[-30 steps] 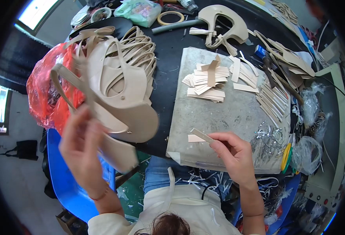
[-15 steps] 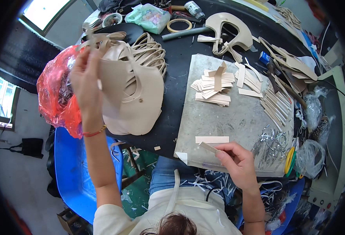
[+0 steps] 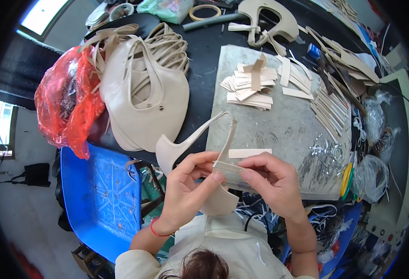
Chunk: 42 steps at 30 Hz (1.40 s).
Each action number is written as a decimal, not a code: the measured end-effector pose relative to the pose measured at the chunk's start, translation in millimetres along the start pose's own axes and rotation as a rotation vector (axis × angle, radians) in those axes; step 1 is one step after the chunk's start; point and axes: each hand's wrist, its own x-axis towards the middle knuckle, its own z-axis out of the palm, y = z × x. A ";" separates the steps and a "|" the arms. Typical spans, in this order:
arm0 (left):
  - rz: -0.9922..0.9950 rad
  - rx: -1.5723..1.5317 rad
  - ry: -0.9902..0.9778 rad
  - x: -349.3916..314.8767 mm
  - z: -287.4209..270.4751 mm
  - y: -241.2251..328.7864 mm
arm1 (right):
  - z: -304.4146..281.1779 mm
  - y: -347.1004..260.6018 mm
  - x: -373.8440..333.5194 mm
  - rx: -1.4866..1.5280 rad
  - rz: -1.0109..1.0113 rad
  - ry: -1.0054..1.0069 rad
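Note:
In front of my body, my left hand (image 3: 186, 190) pinches the narrow strap of a beige leather bag panel (image 3: 166, 151). The strap arches up over the work slab, and the panel's broad parts hang beside and below my fingers. My right hand (image 3: 276, 183) grips a short beige leather strip (image 3: 230, 167) between thumb and fingers. That strip lies crosswise against the strap, its far end at my left fingertips. Just behind it, a pale loose strip (image 3: 250, 153) rests on the grey slab (image 3: 283, 128). My fingers hide where strip and strap meet.
Stacked bag panels (image 3: 121, 121) lie at left beside a red plastic bag (image 3: 58, 111). Piled short strips (image 3: 251, 95), longer strips (image 3: 330, 114) and metal hardware (image 3: 323, 158) sit on the slab. A blue tub (image 3: 100, 204) stands lower left; another panel (image 3: 278, 21) lies at the back.
My left hand has come from the stack at left to the front middle, bringing a bag panel. The right hand's strip has turned and now meets the panel's strap.

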 end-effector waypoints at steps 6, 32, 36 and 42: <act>-0.031 -0.064 -0.034 0.0 12.0 -2.0 | 2.3 -4.5 3.0 -0.012 0.012 -0.005; -0.124 -0.054 -0.054 -9.5 12.8 -21.8 | 10.0 4.5 -18.8 -0.368 -0.104 0.147; -0.107 -0.074 -0.037 -9.8 18.1 -21.4 | 7.2 7.5 -21.2 -0.357 -0.140 0.152; -0.117 -0.086 -0.005 -10.8 21.0 -21.7 | 7.3 4.0 -17.9 -0.342 -0.111 0.142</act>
